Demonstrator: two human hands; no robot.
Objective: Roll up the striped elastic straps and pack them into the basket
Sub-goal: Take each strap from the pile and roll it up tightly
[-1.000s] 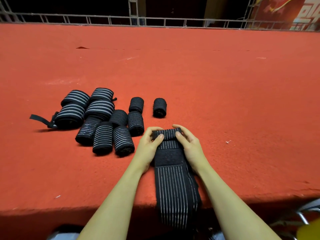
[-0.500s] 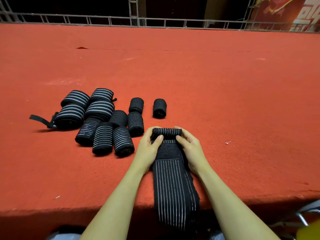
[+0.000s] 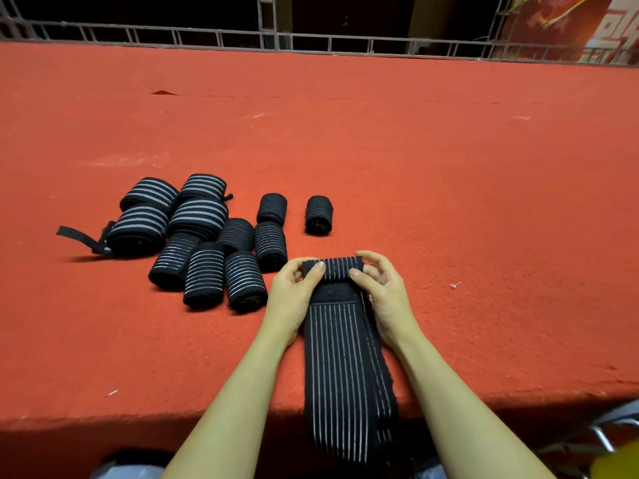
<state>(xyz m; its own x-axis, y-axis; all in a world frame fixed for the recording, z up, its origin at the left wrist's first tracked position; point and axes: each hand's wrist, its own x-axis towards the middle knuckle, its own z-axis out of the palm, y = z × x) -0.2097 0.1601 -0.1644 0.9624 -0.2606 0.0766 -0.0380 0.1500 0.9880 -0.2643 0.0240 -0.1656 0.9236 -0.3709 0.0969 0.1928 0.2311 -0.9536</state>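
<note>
- Black elastic with thin pale stripes sits pinched between the fingertips point(image 3: 317, 267) of both hands: the left hand point(image 3: 294, 295) curls round one end of the small roll point(image 3: 333, 268), the right hand point(image 3: 383, 292) round the other, thumbs on the near side.
- The roll lies on the red felt-covered table point(image 3: 449, 202), just past a plain black patch point(image 3: 333, 293) on the strap point(image 3: 342, 375), probably a fastener.
- The unrolled length runs back between the wrists and hangs over the table edge.
- It looks soft, light and stretchy, so it should spring loose unless held at both ends of the roll under even tension.
- The hanging tail may drag the roll crooked.
- Finished rolls point(image 3: 207, 236) cluster to the left, one point(image 3: 318, 214) apart.
- No basket is in view.
</note>
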